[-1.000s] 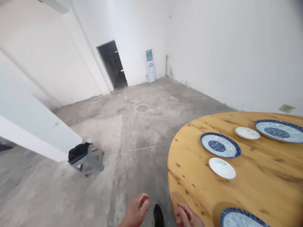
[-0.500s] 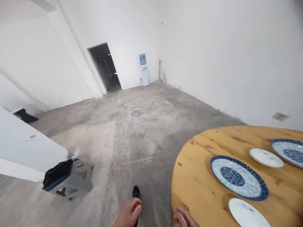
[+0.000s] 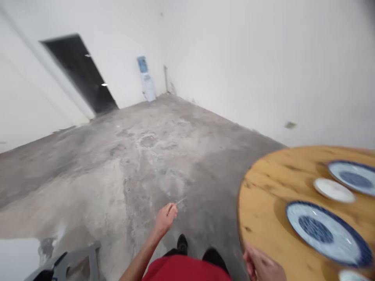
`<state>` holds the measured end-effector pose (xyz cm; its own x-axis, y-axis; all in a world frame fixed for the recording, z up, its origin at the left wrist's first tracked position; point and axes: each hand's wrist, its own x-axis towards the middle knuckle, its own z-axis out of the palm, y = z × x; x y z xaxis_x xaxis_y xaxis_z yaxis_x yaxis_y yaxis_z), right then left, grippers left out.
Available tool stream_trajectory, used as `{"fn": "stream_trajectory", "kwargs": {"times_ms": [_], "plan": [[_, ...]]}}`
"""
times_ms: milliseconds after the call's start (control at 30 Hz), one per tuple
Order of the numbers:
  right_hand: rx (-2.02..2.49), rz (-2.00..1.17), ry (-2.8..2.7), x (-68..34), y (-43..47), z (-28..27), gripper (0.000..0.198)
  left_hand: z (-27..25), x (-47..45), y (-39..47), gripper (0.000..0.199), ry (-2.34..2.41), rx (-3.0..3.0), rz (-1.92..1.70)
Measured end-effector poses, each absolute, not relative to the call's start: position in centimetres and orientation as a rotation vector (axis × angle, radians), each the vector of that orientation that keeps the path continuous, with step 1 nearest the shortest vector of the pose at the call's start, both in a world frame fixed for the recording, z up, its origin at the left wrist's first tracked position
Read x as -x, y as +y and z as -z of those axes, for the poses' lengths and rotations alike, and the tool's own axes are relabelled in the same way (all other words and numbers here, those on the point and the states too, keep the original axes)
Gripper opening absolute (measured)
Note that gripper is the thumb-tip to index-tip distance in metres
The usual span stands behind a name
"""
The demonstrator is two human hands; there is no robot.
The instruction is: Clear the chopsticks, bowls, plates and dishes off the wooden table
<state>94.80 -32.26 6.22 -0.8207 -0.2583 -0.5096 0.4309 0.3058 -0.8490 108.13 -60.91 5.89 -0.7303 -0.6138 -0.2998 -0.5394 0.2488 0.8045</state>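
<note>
My left hand [image 3: 165, 217] swings forward over the bare concrete floor, fingers loosely curled, with nothing in it. At the bottom of the view my right hand [image 3: 261, 266] hangs by the near edge of a round wooden table [image 3: 265, 210]; no object shows in it, and I cannot tell whether it touches the rim. On the table lie a blue-rimmed patterned plate [image 3: 325, 232], a small white saucer [image 3: 333, 190] and a second blue-rimmed plate [image 3: 353, 177] at the right edge. My red shirt and a dark shoe [image 3: 182, 244] show below.
A grey stool [image 3: 73, 260] stands at the lower left beside a white block. A dark doorway [image 3: 80, 74] and a water dispenser [image 3: 145, 78] are at the far wall. Another white saucer [image 3: 353, 275] peeks in at the bottom right corner.
The view has moved forward and turned, blurred by motion. My left hand has swung out ahead. The stool has slid to the lower left and the table to the right.
</note>
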Motion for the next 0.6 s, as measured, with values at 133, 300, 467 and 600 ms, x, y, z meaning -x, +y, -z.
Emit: {"fn": "stream_trajectory", "kwargs": {"times_ms": [133,300,467,600], "plan": [[-0.457,1.762,2.067,-94.3,-35.4,-7.7,0.061,-4.5,-103.2,-63.4,0.044,-2.445,-1.033,1.730],[-0.512,1.779,1.781,-91.7,-40.7,-6.3,0.055,-2.6,-97.8,-64.3,0.047,-2.374,-0.965,2.053],[-0.770,1.855,1.472,-86.0,-46.6,-2.6,0.058,-2.6,-91.7,-69.2,0.049,-2.208,-1.171,2.040],[-0.756,1.867,1.415,-78.8,-50.8,-1.6,0.052,-3.3,-86.6,-75.1,0.060,-2.280,-1.209,1.912]]}}
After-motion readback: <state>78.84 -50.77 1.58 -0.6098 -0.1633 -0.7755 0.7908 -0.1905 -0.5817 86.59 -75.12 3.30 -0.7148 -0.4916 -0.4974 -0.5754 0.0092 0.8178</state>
